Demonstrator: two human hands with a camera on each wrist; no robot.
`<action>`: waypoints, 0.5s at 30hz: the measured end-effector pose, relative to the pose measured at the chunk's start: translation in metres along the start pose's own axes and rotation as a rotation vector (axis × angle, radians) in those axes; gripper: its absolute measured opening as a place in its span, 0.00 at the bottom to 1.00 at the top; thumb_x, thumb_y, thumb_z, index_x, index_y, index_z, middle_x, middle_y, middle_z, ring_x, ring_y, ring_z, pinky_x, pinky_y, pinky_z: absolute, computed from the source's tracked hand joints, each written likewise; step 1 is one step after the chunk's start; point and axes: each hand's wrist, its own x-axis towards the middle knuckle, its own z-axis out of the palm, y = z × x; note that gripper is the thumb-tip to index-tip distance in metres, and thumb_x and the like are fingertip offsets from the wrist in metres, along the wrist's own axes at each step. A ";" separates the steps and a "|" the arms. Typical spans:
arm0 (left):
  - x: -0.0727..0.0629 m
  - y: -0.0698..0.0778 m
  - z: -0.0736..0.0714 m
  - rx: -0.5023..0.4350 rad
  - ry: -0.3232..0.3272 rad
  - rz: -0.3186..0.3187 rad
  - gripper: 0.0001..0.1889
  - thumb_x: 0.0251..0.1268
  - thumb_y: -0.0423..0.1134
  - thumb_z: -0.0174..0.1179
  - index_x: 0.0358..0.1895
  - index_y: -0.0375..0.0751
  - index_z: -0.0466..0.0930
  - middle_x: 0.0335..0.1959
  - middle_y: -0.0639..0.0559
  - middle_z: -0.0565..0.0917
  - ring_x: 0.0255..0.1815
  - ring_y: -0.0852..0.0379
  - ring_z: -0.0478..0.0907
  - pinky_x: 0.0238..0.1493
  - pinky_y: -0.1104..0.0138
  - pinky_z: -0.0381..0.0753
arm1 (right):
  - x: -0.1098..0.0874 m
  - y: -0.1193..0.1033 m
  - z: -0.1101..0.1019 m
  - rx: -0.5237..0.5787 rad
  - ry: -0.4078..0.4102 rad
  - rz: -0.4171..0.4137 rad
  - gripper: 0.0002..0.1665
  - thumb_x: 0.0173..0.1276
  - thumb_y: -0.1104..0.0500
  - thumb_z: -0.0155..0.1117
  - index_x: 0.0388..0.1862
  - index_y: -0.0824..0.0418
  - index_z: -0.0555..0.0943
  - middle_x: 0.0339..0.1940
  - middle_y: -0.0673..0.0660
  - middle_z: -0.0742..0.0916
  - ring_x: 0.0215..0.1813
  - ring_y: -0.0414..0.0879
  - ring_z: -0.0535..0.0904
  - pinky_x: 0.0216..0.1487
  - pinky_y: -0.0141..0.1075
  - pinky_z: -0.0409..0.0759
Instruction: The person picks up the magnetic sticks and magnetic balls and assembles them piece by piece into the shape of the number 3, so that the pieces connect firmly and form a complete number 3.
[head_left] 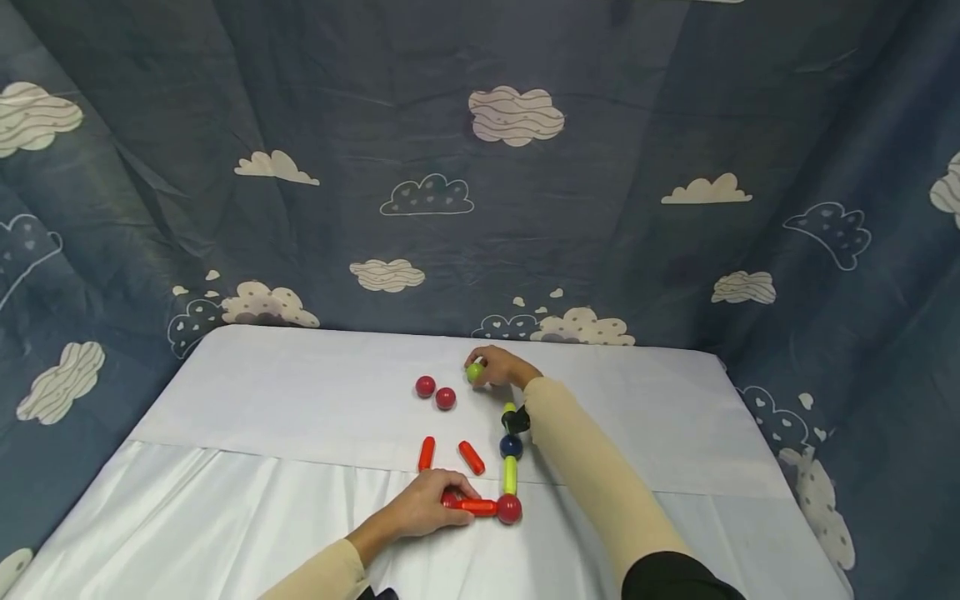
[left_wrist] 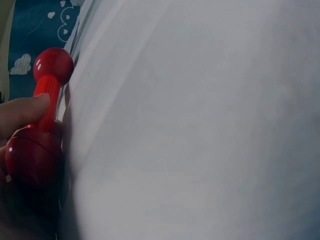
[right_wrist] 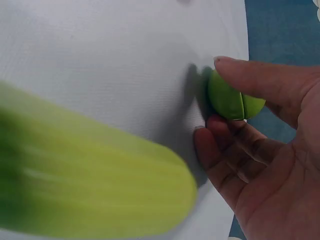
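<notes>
My left hand (head_left: 427, 504) grips a red rod (head_left: 480, 507) near the table's front, with the thumb laid along it. A red ball (left_wrist: 35, 157) sits at one end of that rod, partly hidden by my fingers. At the other end is a second red ball (head_left: 509, 509). From there a yellow-green rod (head_left: 510, 475) runs away to a dark blue ball (head_left: 512, 447), and another yellow-green rod (head_left: 509, 407) stands beyond it. Farther back, my right hand (head_left: 504, 367) holds a green ball (right_wrist: 232, 97) between thumb and fingers, close to the cloth.
Two loose red balls (head_left: 425, 386) lie left of my right hand. Between the hands are two loose red rods (head_left: 471, 457). White cloth (head_left: 285, 392) covers the table, and a dark curtain (head_left: 345, 108) with clouds hangs behind its back edge.
</notes>
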 end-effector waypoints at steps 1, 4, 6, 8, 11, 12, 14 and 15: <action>-0.001 0.000 -0.001 0.003 -0.002 0.005 0.10 0.53 0.38 0.70 0.40 0.49 0.85 0.33 0.63 0.78 0.36 0.64 0.70 0.41 0.68 0.70 | 0.001 0.000 0.000 -0.006 -0.003 -0.006 0.23 0.58 0.67 0.70 0.53 0.58 0.78 0.48 0.60 0.80 0.44 0.49 0.75 0.48 0.38 0.75; -0.002 0.000 -0.004 0.012 -0.006 0.006 0.10 0.53 0.38 0.70 0.40 0.48 0.85 0.33 0.63 0.79 0.36 0.64 0.70 0.41 0.68 0.70 | 0.002 -0.002 0.000 -0.014 -0.009 -0.015 0.23 0.59 0.66 0.70 0.54 0.58 0.78 0.49 0.61 0.80 0.45 0.49 0.76 0.48 0.38 0.75; -0.003 0.000 -0.005 0.018 -0.003 0.002 0.10 0.53 0.37 0.70 0.40 0.48 0.85 0.33 0.62 0.78 0.36 0.64 0.70 0.41 0.68 0.69 | 0.001 -0.003 0.000 -0.019 -0.019 -0.030 0.23 0.59 0.65 0.70 0.55 0.59 0.78 0.50 0.61 0.80 0.44 0.49 0.76 0.46 0.37 0.76; -0.003 0.000 -0.004 0.019 -0.004 -0.007 0.10 0.53 0.38 0.70 0.40 0.49 0.85 0.34 0.63 0.78 0.36 0.64 0.70 0.41 0.68 0.69 | -0.002 -0.003 -0.002 -0.033 -0.027 -0.043 0.24 0.60 0.63 0.70 0.56 0.59 0.78 0.51 0.61 0.80 0.42 0.48 0.77 0.44 0.36 0.76; -0.001 0.001 -0.001 0.009 -0.008 -0.007 0.10 0.54 0.38 0.70 0.40 0.50 0.84 0.35 0.64 0.78 0.36 0.65 0.70 0.41 0.69 0.69 | -0.007 -0.001 -0.006 -0.050 -0.023 -0.045 0.23 0.61 0.62 0.69 0.56 0.59 0.79 0.51 0.61 0.80 0.39 0.47 0.77 0.40 0.34 0.76; -0.001 0.000 0.000 0.007 -0.010 -0.002 0.10 0.54 0.39 0.70 0.40 0.50 0.84 0.35 0.64 0.78 0.36 0.65 0.70 0.41 0.69 0.70 | -0.008 0.000 -0.007 -0.053 -0.022 -0.048 0.23 0.61 0.63 0.69 0.57 0.60 0.79 0.50 0.60 0.80 0.38 0.46 0.78 0.39 0.33 0.76; 0.000 0.000 0.001 0.015 -0.009 0.009 0.10 0.54 0.39 0.70 0.41 0.51 0.84 0.35 0.64 0.78 0.36 0.65 0.70 0.41 0.69 0.70 | -0.011 0.002 -0.010 -0.040 -0.022 -0.052 0.23 0.62 0.63 0.69 0.57 0.61 0.79 0.50 0.61 0.80 0.37 0.45 0.78 0.38 0.33 0.77; 0.000 0.000 0.000 0.017 -0.007 0.012 0.10 0.54 0.39 0.70 0.41 0.50 0.84 0.35 0.64 0.78 0.36 0.65 0.70 0.41 0.69 0.70 | -0.012 0.003 -0.011 -0.027 -0.024 -0.061 0.23 0.62 0.64 0.68 0.57 0.62 0.79 0.50 0.61 0.81 0.36 0.45 0.78 0.38 0.34 0.77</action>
